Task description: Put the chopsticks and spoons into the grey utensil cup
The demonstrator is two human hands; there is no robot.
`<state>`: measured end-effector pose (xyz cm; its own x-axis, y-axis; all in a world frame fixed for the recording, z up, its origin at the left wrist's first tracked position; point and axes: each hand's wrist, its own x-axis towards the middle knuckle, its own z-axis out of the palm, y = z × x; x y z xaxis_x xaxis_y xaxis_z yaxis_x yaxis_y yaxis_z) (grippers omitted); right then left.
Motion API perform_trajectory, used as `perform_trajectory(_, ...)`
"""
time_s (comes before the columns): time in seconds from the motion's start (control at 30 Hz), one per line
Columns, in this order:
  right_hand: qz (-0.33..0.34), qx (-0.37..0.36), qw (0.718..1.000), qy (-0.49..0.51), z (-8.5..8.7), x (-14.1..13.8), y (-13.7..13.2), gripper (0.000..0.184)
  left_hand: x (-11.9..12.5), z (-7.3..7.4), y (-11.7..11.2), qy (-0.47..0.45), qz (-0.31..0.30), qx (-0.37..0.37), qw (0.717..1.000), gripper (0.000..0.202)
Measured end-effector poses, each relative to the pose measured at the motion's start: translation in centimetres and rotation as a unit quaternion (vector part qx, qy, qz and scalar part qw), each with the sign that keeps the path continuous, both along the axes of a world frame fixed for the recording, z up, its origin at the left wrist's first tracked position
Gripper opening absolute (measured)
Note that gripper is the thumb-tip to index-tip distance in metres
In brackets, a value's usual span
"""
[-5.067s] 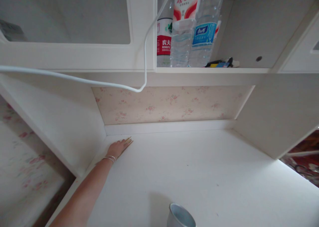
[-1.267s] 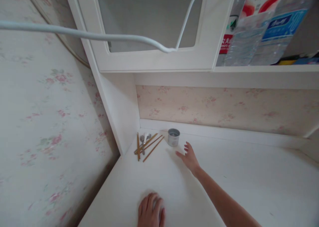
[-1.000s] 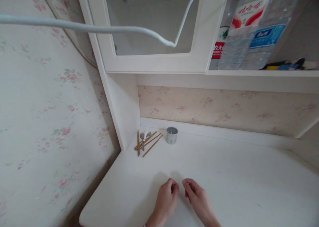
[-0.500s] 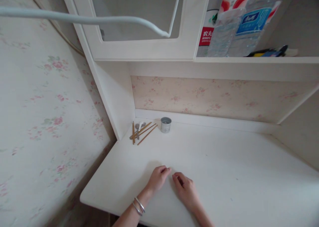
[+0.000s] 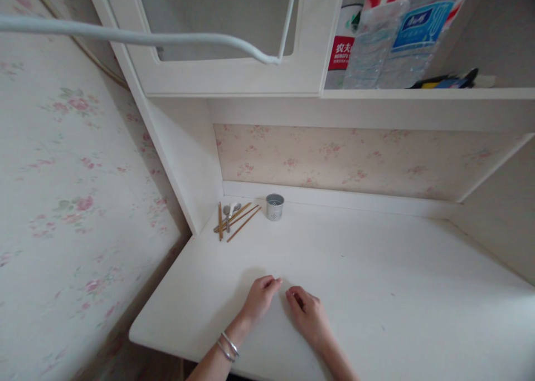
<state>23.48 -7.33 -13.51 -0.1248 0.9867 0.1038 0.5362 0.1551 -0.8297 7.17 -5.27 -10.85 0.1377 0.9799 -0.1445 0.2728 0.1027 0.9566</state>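
Observation:
My left hand (image 5: 261,296), with two silver bangles at the wrist, rests on the white desk in a loose fist. Just right of it lies my right hand (image 5: 307,311), its fingers curled in; I see nothing in either one. Beyond them, near the back edge, a grey perforated metal cup (image 5: 275,208) stands upright. To its left is a loose pile of several wooden chopsticks (image 5: 244,223). A white spoon (image 5: 233,209) and metal spoons (image 5: 227,219) lie among them. Neither hand touches these things.
The white desk (image 5: 359,281) has a rounded front left corner. Above its back hangs a white cabinet (image 5: 234,83), with plastic bottles (image 5: 412,41) on an open shelf at right. A pale cable or tube (image 5: 167,37) crosses the upper view. Floral wallpaper (image 5: 79,203) covers the left wall.
The view has shifted slightly, so everything appears a little further left and up. My hands and the objects keep their places on the desk.

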Motion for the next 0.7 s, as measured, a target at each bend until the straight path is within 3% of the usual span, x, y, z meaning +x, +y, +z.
perform_trajectory(0.2, 0.007, 0.005, 1.000, 0.002, 0.3, 0.0, -0.1, 0.038, 0.1, 0.0, -0.2, -0.006, 0.006, -0.004, 1.000, 0.043)
perform_trajectory(0.47, 0.020, 0.000, 1.000, -0.011, -0.6, -0.1, 0.1, 0.037, 0.2, -1.0, 0.1, -0.010, 0.022, 0.006, 1.000, 0.044)
perform_trajectory(0.7, 0.012, 0.025, 0.999, -0.017, -0.8, -0.1, 0.2, 0.036, 0.2, -0.8, 0.1, -0.003, 0.022, 0.000, 1.000, 0.043)
